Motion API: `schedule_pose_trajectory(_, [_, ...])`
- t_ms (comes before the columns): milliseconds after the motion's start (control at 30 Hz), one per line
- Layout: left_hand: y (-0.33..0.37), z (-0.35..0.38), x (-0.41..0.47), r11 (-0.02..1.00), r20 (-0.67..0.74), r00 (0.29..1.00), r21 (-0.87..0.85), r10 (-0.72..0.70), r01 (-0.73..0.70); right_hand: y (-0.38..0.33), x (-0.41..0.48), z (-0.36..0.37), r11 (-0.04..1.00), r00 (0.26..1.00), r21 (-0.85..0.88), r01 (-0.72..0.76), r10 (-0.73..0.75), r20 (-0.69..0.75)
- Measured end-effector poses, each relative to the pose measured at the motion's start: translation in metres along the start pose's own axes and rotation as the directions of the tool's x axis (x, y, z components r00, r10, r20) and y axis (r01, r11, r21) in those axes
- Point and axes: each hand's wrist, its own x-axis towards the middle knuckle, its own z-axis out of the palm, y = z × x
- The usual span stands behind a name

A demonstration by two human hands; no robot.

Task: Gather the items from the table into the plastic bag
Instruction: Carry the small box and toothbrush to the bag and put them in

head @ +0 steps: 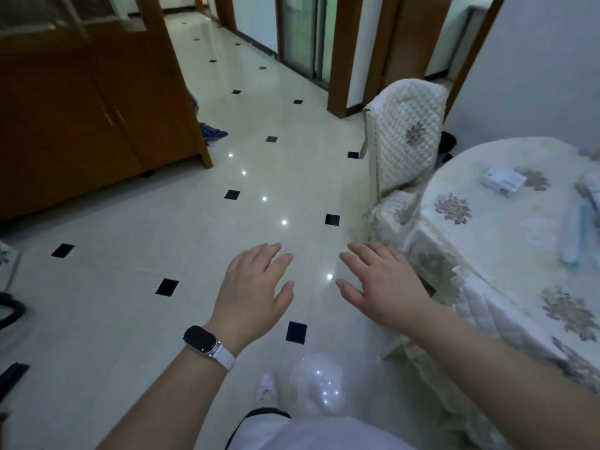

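Note:
My left hand (pixel 251 284), with a dark watch on its wrist, and my right hand (pixel 381 280) hover palm down over the tiled floor, fingers straight and holding nothing. At the right stands a round table (pixel 480 241) under a white floral cloth. On it lie a small white box (pixel 503 180), a long white and teal packet (pixel 578 235) and another pale item (pixel 592 193) cut off by the frame's right edge. A clear plastic bag (pixel 316 384) lies on the floor near my feet, below my hands. Both hands are left of the table and apart from everything on it.
A chair (pixel 406 138) with a quilted white cover stands against the table's far left side. A brown wooden cabinet (pixel 87 118) fills the left. A blue cloth (pixel 212 133) lies by the cabinet's corner. Glossy white floor with black diamond tiles (pixel 194 238) spreads between them.

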Motion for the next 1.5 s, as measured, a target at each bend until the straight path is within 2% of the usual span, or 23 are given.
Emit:
schedule_pose_trajectory(300, [-0.099, 0.029, 0.145, 0.971, 0.042, 0.975, -0.107, 0.218, -0.212, 0.003, 0.125, -0.009, 0.981, 0.985, -0.083, -0.173, 0.174, 0.004])
schedule_pose_trajectory(567, [-0.090, 0.072, 0.252, 0.893, 0.040, 0.905, -0.190, 0.423, -0.408, 0.055, 0.151, -0.001, 0.914, 0.920, -0.112, -0.390, 0.393, 0.000])
schedule_pose_trajectory(800, [-0.049, 0.124, 0.363, 0.824, 0.109, 0.821, -0.177, 0.561, -0.539, 0.146, 0.180, 0.025, 0.849, 0.851, -0.053, -0.525, 0.522, -0.060])
schedule_pose_trajectory(1000, [0.013, 0.164, 0.457, 0.737, 0.141, 0.725, -0.199, 0.674, -0.646, 0.239, 0.196, 0.039, 0.756, 0.755, 0.047, -0.652, 0.654, -0.047])
schedule_pose_trajectory(1200, [0.098, 0.196, 0.529, 0.639, 0.134, 0.629, -0.262, 0.766, -0.723, 0.319, 0.171, 0.020, 0.619, 0.613, 0.043, -0.784, 0.784, -0.100])
schedule_pose_trajectory(1367, [0.153, 0.222, 0.553, 0.543, 0.139, 0.530, -0.338, 0.837, -0.769, 0.348, 0.133, 0.018, 0.467, 0.460, 0.042, -0.883, 0.881, -0.110])
schedule_pose_trajectory(1500, [0.189, 0.253, 0.573, 0.476, 0.191, 0.437, -0.398, 0.879, -0.784, 0.358, 0.108, 0.026, 0.315, 0.310, 0.059, -0.947, 0.947, -0.084])
